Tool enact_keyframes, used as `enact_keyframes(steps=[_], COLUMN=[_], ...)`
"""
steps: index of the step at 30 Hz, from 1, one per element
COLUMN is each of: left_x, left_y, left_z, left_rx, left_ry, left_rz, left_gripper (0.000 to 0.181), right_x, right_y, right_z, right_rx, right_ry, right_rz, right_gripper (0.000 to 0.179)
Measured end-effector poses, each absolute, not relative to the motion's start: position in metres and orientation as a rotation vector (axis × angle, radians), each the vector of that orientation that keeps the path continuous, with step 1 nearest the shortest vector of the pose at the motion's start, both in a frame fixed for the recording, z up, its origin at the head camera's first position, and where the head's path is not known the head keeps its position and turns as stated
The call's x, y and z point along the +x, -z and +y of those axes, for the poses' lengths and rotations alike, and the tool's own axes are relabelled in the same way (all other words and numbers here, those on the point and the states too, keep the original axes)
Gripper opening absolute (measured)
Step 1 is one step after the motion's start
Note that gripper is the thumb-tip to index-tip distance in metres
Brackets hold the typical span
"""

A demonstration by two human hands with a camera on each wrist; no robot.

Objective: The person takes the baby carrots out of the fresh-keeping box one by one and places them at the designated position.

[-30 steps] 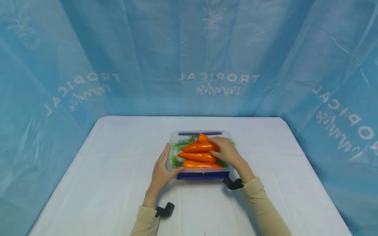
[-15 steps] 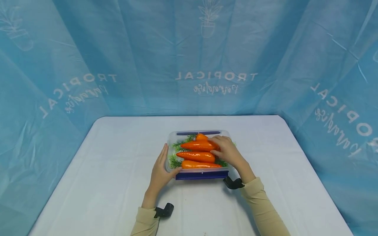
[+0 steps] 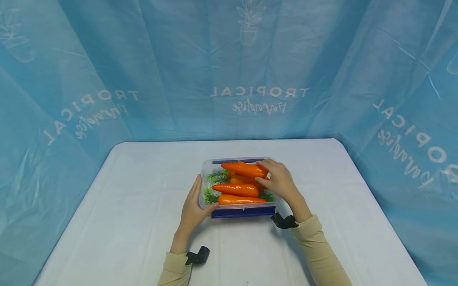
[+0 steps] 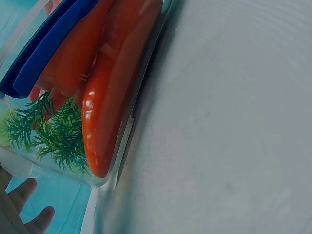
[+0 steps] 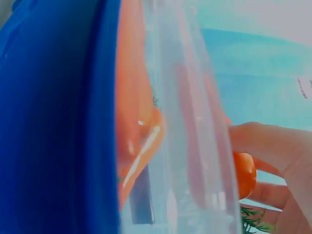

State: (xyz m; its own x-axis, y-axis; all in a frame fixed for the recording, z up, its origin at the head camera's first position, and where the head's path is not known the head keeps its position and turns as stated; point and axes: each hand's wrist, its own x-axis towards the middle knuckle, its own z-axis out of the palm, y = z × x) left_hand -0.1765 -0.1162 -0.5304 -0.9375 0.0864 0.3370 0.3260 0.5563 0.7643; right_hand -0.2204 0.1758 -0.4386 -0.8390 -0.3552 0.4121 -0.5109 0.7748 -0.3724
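A clear plastic container with blue clasps stands on the table, holding several orange carrots with green leafy tops. My left hand rests against its left front corner, fingers straight along the side wall and thumb on the front rim. At the back of the container, my right hand grips the thick end of a carrot, which lies above the others; the thumb and fingers also show around an orange carrot end in the right wrist view. Two carrots, a middle one and a front one, lie crosswise below.
Green leaves stick out at the container's left inside, and more show through the wall in the left wrist view. The front clasp hangs down. White cloth covers the table, with a blue printed curtain around it.
My right hand has moved slightly up and back with the carrot, uncovering another orange carrot beneath it. My left hand stays at the container's corner. The head view has shifted slightly.
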Motion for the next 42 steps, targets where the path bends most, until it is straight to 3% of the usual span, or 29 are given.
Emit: enact_keyframes(steps=[24, 42], left_x=[-0.177, -0.176], left_y=[0.530, 0.528], left_z=[-0.117, -0.116], left_rx=[-0.343, -0.354], left_ry=[1.313, 1.335], left_rz=[-2.550, -2.552], left_gripper=[0.102, 0.100], right_x=[-0.207, -0.207], right_y=[0.452, 0.478], right_z=[0.225, 0.239], right_rx=[0.107, -0.163], right_ry=[-0.747, -0.788], right_rz=[-2.484, -2.477], right_gripper=[0.047, 0.047])
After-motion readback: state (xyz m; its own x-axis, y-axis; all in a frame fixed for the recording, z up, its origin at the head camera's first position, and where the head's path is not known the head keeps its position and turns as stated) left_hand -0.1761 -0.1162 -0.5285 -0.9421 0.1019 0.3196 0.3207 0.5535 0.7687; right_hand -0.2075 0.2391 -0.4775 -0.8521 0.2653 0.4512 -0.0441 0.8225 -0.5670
